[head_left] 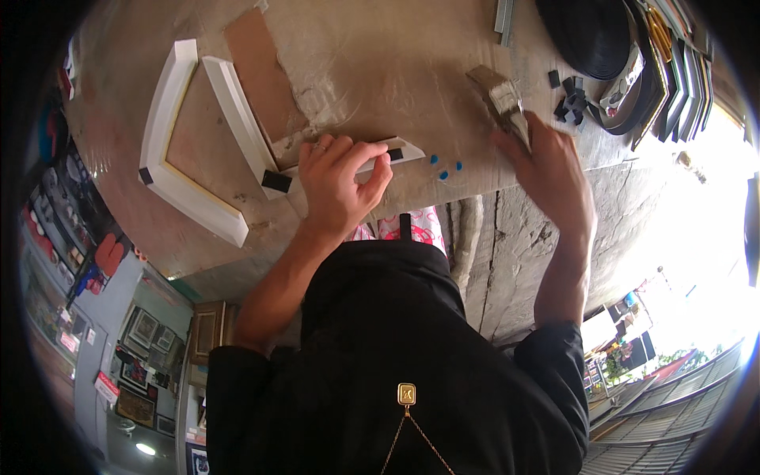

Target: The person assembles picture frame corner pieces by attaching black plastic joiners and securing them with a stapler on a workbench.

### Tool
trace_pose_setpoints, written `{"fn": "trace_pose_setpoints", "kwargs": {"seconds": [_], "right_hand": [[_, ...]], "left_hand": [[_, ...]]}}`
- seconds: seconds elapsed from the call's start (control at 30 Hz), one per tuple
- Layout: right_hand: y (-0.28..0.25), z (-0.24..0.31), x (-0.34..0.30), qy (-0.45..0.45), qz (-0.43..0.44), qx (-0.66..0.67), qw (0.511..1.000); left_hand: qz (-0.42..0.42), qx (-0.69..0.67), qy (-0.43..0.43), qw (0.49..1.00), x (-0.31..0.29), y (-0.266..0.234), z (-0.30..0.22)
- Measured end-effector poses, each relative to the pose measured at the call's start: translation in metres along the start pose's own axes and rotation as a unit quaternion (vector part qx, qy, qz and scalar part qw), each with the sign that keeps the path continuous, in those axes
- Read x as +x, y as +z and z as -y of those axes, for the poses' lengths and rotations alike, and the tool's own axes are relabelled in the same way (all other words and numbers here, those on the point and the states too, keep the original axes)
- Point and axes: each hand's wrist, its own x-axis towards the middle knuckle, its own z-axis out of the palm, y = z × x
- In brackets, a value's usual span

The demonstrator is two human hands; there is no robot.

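Note:
My left hand (336, 178) is closed over a white moulding strip (409, 151) near the table's front edge. Its index finger and thumb come together beside a small black square piece (396, 154) on that strip. Another white strip (237, 119) meets it at an angle, and a black piece (275, 181) lies over the corner. In my right hand (552, 170) is a short tool with a broad, worn head (503, 95); its exact kind is unclear. The tool is raised to the right of the strip. Several small blue bits (444, 175) lie between the hands.
An L-shaped white moulding (158, 158) lies at left, near a brown flat board (265, 75). Far right holds a black coiled strip (586, 36), several small black pieces (571, 104) and stacked angled frame samples (685, 87). The wooden table's (380, 71) front edge is close to my body.

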Motion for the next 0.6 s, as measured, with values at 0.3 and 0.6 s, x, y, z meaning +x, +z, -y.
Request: {"fn": "trace_pose_setpoints", "kwargs": {"seconds": [0.3, 0.6], "right_hand": [[0.069, 0.035, -0.091, 0.134, 0.049, 0.213, 0.967], [0.111, 0.054, -0.086, 0.072, -0.009, 0.281, 0.957]], "left_hand": [[0.009, -0.026, -0.002, 1.0, 0.002, 0.0, 0.005], [0.09, -0.046, -0.027, 0.994, 0.01, -0.014, 0.008]]}}
